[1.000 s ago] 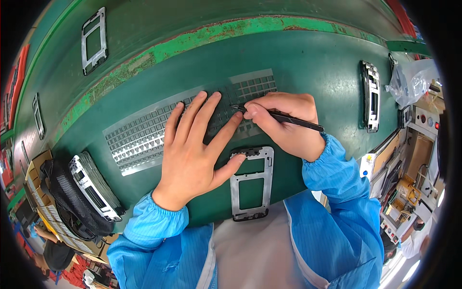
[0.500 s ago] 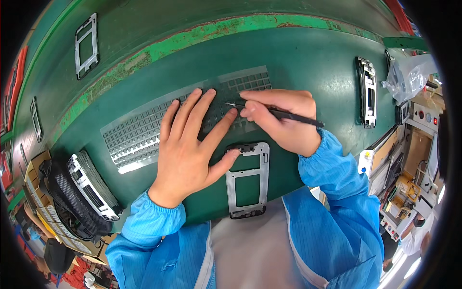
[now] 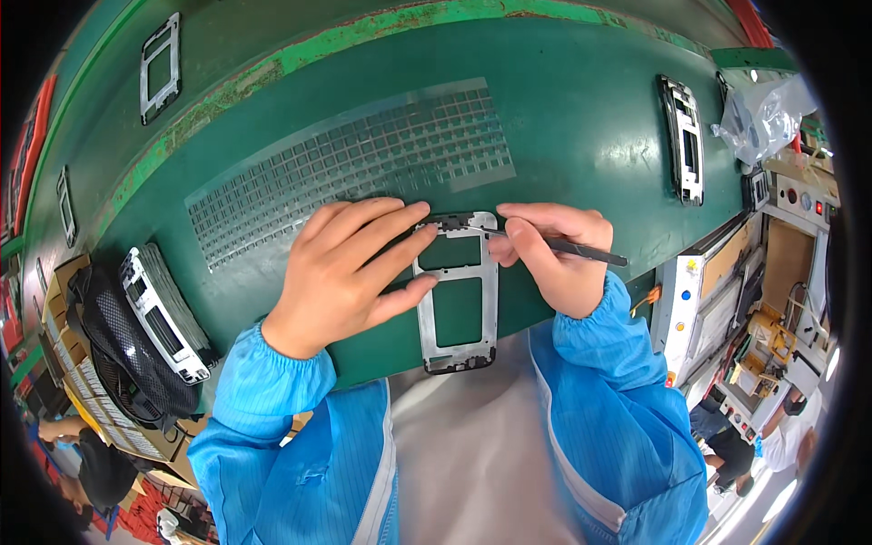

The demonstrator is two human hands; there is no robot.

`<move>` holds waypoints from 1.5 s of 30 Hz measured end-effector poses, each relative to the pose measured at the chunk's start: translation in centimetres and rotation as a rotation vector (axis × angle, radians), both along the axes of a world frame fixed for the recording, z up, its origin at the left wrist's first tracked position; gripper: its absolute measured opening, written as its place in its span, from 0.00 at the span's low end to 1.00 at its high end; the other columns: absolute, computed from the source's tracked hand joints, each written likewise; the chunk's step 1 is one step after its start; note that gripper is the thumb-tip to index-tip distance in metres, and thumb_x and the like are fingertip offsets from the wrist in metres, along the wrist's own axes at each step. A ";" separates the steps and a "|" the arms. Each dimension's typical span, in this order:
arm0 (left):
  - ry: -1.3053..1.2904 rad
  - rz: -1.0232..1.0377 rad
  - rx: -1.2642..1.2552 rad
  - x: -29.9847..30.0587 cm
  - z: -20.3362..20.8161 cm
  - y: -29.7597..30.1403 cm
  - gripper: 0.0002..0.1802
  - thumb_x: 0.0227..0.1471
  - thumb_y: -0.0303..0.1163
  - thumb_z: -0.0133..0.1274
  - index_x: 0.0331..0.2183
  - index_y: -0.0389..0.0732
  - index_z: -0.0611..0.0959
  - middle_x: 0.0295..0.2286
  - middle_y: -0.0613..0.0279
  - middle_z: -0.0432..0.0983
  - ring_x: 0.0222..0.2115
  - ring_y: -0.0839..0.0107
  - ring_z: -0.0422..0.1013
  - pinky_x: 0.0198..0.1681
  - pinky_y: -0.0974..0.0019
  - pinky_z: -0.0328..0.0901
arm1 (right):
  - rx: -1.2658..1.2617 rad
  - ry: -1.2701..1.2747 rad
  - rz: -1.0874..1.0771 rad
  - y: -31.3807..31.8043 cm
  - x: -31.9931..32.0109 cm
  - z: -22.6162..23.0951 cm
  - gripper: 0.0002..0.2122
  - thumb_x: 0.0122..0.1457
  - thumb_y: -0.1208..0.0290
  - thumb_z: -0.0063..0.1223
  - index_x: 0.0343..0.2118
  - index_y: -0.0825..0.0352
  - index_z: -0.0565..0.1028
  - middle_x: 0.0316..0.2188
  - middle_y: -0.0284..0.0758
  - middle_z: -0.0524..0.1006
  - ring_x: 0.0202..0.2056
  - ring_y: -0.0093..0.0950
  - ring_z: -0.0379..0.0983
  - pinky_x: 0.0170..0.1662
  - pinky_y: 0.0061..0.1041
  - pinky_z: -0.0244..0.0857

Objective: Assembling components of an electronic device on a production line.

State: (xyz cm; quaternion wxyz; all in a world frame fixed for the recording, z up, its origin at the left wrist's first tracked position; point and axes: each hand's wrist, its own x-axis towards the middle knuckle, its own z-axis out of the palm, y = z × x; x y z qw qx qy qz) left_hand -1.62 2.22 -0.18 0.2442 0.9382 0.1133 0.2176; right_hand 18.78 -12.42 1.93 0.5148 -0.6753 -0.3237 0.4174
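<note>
A phone mid-frame (image 3: 457, 352), silver with black ends and two rectangular openings, lies on the green bench before me. My left hand (image 3: 350, 272) is open, its fingers spread and the fingertips resting at the frame's upper left edge. In a pinch, my right hand (image 3: 563, 259) holds a slim dark pointed tool (image 3: 590, 252); whether it is tweezers or a craft knife cannot be told. Its tip is over the frame's black top end. Beyond my hands lies a clear sheet (image 3: 336, 145) with rows of small dark rectangular pieces.
Stacked frames (image 3: 163, 318) stand at the left beside a black mesh bag (image 3: 104, 336) and a cardboard box (image 3: 64, 309). More frames (image 3: 683, 141) stand at the right near a clear plastic bag (image 3: 767, 118). A single frame (image 3: 162, 68) lies beyond the green ledge (image 3: 363, 41).
Both hands have moved from the clear sheet toward me, onto the phone mid-frame's top end. The tool's tip went with the right hand. More of the sheet is now uncovered.
</note>
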 end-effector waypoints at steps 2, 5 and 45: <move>-0.001 -0.004 -0.002 0.0 0.0 0.0 0.25 0.33 0.37 0.71 0.39 0.44 0.88 0.44 0.63 0.81 0.43 0.63 0.76 0.42 0.61 0.68 | 0.029 -0.037 0.009 0.1 -0.1 -0.4 0.07 0.58 0.82 0.57 0.39 0.77 0.80 0.27 0.42 0.84 0.31 0.26 0.83 0.36 0.22 0.77; -0.003 -0.004 -0.008 0.0 -0.1 0.0 0.24 0.33 0.37 0.71 0.39 0.44 0.88 0.44 0.64 0.81 0.43 0.63 0.76 0.41 0.61 0.69 | 0.036 -0.057 0.023 0.4 -0.3 -0.5 0.07 0.57 0.82 0.58 0.38 0.77 0.80 0.28 0.42 0.84 0.31 0.26 0.83 0.36 0.22 0.77; 0.084 -0.035 0.032 0.7 0.3 -0.5 0.26 0.36 0.33 0.64 0.44 0.47 0.86 0.48 0.63 0.78 0.45 0.64 0.74 0.45 0.59 0.67 | 0.003 -0.022 0.024 1.1 0.1 -0.6 0.06 0.56 0.82 0.59 0.36 0.77 0.80 0.25 0.40 0.82 0.28 0.24 0.82 0.32 0.21 0.76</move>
